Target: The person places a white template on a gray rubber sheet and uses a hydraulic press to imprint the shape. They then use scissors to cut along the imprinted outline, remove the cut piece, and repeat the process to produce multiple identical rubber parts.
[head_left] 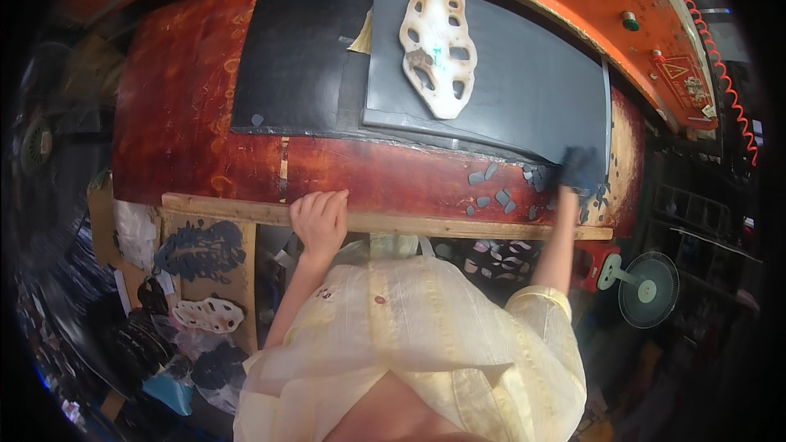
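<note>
My left hand (319, 223) rests on the wooden strip (393, 222) along the table's near edge, its fingers loosely bent and nothing held. A dark blue-grey cloth or glove (581, 170) covers my right hand at the right end of the table; the fingers are hidden. Small dark cut pieces (502, 196) lie scattered to its left, several of them close by it. Just beyond is a thick dark grey sheet (532, 82). On that sheet lies a white, sole-shaped cutting die (438, 45) with oval holes.
An orange machine beam (565, 0) spans the far side, with a green button (630, 21) on it. Another black sheet (299, 57) lies at left on the red-brown board (176, 98). A fan (647, 290) stands at lower right; dark pieces (201, 251) fill a lower-left tray.
</note>
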Motion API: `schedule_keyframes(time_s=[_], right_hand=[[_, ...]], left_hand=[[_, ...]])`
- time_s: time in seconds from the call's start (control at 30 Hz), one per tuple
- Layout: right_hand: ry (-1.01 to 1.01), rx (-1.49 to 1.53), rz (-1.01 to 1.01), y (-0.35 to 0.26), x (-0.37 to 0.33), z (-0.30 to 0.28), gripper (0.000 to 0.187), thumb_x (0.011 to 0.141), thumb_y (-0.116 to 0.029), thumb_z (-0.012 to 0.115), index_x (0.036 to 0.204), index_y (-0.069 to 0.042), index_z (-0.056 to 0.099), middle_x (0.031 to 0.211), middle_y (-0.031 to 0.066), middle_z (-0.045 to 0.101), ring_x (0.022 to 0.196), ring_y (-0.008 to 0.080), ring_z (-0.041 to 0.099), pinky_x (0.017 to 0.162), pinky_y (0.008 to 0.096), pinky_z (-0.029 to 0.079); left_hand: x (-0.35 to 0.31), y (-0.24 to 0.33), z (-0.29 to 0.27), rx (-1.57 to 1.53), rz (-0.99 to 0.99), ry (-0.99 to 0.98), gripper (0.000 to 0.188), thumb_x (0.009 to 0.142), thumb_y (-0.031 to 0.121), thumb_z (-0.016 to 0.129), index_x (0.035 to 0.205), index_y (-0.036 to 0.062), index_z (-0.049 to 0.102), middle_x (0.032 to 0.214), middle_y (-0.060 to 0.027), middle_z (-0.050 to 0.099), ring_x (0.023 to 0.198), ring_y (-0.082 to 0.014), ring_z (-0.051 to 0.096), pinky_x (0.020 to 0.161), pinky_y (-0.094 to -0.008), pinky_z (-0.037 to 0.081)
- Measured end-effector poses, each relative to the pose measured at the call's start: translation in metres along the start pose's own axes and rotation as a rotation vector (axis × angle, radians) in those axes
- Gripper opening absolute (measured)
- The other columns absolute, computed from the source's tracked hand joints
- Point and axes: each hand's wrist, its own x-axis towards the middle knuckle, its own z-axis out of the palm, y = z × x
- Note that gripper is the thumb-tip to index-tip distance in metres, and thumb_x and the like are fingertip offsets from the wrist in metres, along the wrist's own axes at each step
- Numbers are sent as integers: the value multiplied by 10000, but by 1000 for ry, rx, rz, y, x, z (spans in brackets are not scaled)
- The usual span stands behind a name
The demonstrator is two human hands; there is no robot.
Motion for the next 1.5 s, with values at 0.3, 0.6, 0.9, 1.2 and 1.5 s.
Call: schedule_keyframes(time_s=[0.3,0.6,0.9,1.2,1.5], right_hand=[[181,94,-247,-53,-20,37,420,849,-319,490,1092,0,614,1120,230,580,1080,399,497,951,496,371],[-98,-178,-227,-102,33,43,399,871,-398,438,1097,-143,645,1143,195,583,1076,374,536,976,480,382],[-105,703,79,-160,208,-4,332,921,-305,381,843,-60,591,676,111,600,572,192,593,557,347,468],[-494,252,-557,-91,-73,53,118,832,-159,501,804,-78,583,699,134,571,652,313,576,569,424,448],[-999,777,280,-81,-183,49,333,936,-300,441,847,-30,615,718,94,618,592,177,591,568,319,473]], left_hand=[[2,-16,17,-14,55,96,161,731,129,679,880,185,695,770,48,625,663,-158,568,573,-312,399],[61,-57,52,-77,74,51,74,770,221,688,793,158,657,692,14,602,670,-193,559,598,-333,392],[143,-45,92,26,23,-145,392,763,355,683,1089,152,604,1146,-41,540,1176,-268,437,1049,-505,216],[188,-43,129,91,-12,-186,476,767,425,654,1164,180,563,1192,-30,507,1229,-253,388,1064,-512,190],[185,-44,127,59,26,-143,457,752,394,694,1140,182,579,1171,-32,521,1209,-244,403,1062,-508,192]])
